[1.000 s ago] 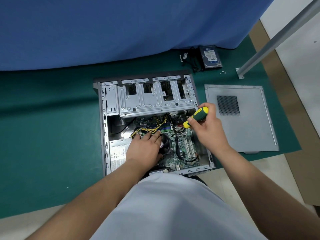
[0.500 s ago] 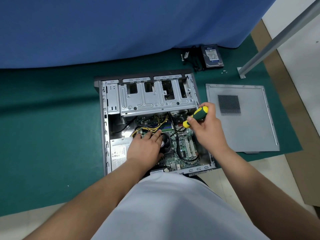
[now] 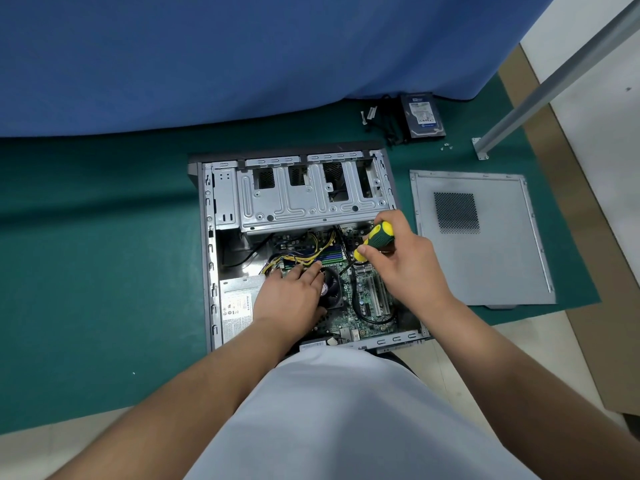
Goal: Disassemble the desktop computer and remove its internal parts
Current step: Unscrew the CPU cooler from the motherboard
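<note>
Inside the boxy steel case [image 3: 207,258], right hand [image 3: 405,261] gripping ribbed yellow-green screwdriver [image 3: 375,239], left hand [image 3: 291,299] flat on fan [image 3: 334,289].

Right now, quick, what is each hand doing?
Left hand: open, fingers straight, resting on the fan inside the computer case.
Right hand: closed, holding the screwdriver.

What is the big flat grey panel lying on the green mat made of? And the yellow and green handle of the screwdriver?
The flat grey side panel looks like painted sheet metal: thin, stiff, with folded edges and a punched vent grid. The yellow and green screwdriver handle, gripped by the right hand, looks like smooth moulded plastic, perhaps rubbery.
</note>
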Demonstrator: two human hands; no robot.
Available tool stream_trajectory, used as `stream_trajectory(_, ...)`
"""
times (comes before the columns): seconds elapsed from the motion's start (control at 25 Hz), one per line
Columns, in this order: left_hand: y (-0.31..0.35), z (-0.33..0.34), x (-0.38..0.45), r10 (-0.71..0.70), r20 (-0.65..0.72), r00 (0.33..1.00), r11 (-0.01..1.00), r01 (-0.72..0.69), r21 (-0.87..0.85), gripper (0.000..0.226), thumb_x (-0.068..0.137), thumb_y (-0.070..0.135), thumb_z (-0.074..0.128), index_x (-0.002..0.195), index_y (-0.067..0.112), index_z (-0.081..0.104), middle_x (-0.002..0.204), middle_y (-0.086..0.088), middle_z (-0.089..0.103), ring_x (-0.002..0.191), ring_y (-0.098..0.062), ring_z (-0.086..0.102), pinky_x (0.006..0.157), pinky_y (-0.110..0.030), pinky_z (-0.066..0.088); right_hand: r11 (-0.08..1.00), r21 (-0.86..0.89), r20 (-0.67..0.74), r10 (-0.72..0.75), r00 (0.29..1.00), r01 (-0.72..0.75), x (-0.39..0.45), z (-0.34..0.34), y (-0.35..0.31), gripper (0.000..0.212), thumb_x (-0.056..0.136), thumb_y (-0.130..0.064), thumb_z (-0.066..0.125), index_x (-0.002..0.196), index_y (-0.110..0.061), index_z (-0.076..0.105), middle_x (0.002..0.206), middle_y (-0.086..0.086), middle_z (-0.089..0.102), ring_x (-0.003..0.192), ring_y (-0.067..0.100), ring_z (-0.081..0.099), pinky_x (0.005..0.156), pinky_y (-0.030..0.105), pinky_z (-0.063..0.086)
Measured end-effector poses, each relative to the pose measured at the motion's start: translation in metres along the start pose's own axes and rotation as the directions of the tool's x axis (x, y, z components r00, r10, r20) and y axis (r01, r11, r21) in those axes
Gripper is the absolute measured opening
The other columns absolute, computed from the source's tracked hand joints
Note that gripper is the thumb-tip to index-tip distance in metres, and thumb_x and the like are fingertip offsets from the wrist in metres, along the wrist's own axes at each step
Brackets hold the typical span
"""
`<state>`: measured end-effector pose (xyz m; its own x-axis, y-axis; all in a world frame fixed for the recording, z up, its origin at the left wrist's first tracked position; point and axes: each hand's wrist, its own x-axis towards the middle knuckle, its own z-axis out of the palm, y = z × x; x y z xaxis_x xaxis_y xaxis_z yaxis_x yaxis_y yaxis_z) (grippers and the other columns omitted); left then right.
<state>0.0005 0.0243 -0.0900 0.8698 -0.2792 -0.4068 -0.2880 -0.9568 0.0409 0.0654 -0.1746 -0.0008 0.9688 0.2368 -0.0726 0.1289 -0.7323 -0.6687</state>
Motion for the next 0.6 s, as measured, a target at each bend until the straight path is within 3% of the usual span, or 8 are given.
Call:
stream_trajectory(0.28, 0.0, 0.003, 0.002, -0.004, -0.003, 1.0, 1.0, 0.004, -0.015, 0.074, 0.101, 0.061, 0.044, 0.162, 0.023, 0.026, 0.172, 0.006, 0.011, 0.155, -0.021, 0.026, 0.11, -0.043, 0.036, 0.996, 0.085, 0.059, 0.032, 0.998, -0.037, 0.004, -0.009, 0.002, 0.039, 0.092, -0.013, 0.072, 0.107, -0.039, 0.047, 0.101, -0.01, 0.072, 0.083, 0.008, 0.068, 0.08, 0.037, 0.057)
stream_trajectory(0.6, 0.001, 0.002, 0.001, -0.001, -0.006, 1.0, 1.0, 0.001, -0.01, 0.074, 0.102, 0.06, 0.044, 0.162, 0.022, 0.025, 0.172, 0.006, 0.011, 0.155, -0.021, 0.027, 0.109, -0.043, 0.036, 0.998, 0.044, 0.16, -0.061, 0.985, 0.055, 0.007, -0.011, 0.002, 0.037, 0.093, -0.012, 0.069, 0.109, -0.037, 0.048, 0.108, -0.01, 0.066, 0.09, 0.015, 0.067, 0.078, 0.044, 0.057)
